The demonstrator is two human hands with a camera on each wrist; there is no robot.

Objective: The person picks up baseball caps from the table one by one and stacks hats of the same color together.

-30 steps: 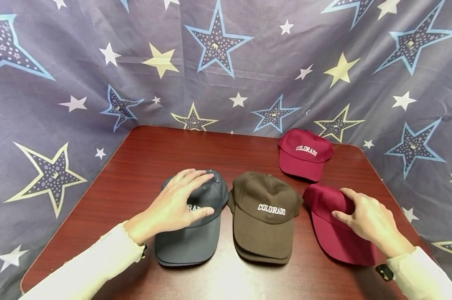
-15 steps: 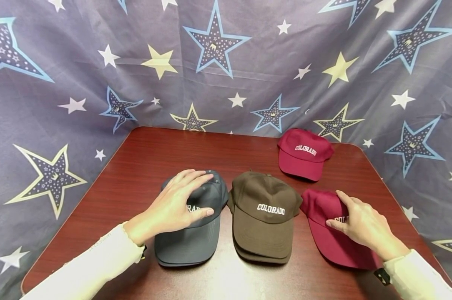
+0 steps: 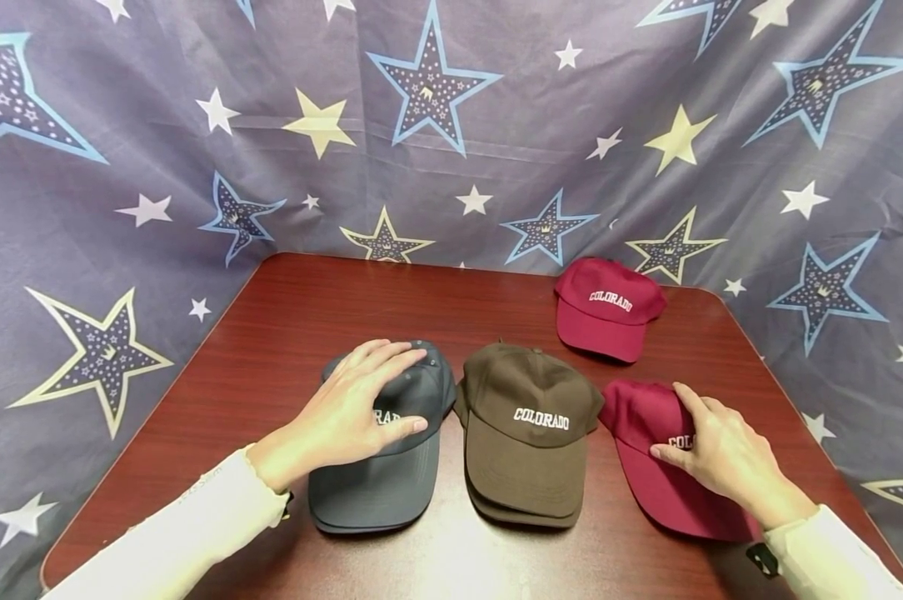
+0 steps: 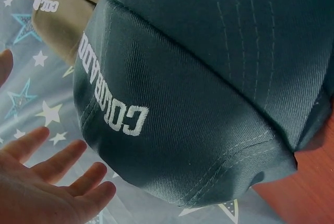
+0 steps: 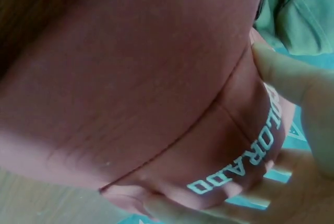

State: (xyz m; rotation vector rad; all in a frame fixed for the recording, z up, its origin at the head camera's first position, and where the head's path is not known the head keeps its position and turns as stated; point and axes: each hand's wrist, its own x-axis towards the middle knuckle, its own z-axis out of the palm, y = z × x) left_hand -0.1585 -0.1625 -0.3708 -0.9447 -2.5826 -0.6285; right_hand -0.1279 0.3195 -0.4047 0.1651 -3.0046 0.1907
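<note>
A dark blue-grey baseball cap (image 3: 376,492) lies on the table, and my left hand (image 3: 342,408) is over its crown with straight, spread fingers. The left wrist view shows that hand (image 4: 57,177) apart from the lettered front of the cap (image 4: 172,109). My right hand (image 3: 732,450) grips the crown of a dark red baseball cap (image 3: 661,487), thumb on one side and fingers around the other; the right wrist view shows the thumb against the cap (image 5: 156,78). Part of its COLORADO lettering is hidden by the hand in the head view.
Brown baseball caps (image 3: 530,475), seemingly stacked as two brims show, lie between the hands. Another dark red cap (image 3: 609,308) rests at the back right. The reddish-brown wooden table (image 3: 331,292) meets a star-patterned cloth (image 3: 451,200) behind.
My right hand has shifted the near red cap slightly toward me and turned it a little, so some lettering shows; over the last half second it hardly moves. The left hand stays put.
</note>
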